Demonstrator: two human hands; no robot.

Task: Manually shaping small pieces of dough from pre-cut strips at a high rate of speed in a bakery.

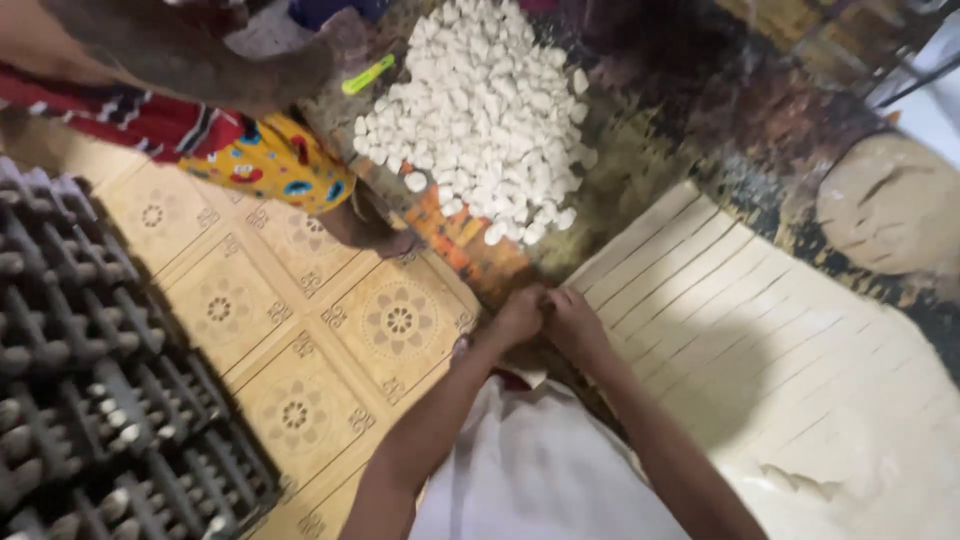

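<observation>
While both fists meet at the counter's (690,110) near edge, the left hand (517,318) and right hand (577,322) pinch closed together at the end of a dough strip (640,262); what they hold is hidden. Cut dough pieces (485,110) are heaped farther off, and a dough lump (890,205) lies right.

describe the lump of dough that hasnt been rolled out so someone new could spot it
Start at the wide rolled dough sheet scored into long strips, on the right of the table. Just beyond its far right corner sits the dough lump. Unlike the flat sheet and the pile of small white pieces, it is one big rounded uncut mound.
</observation>
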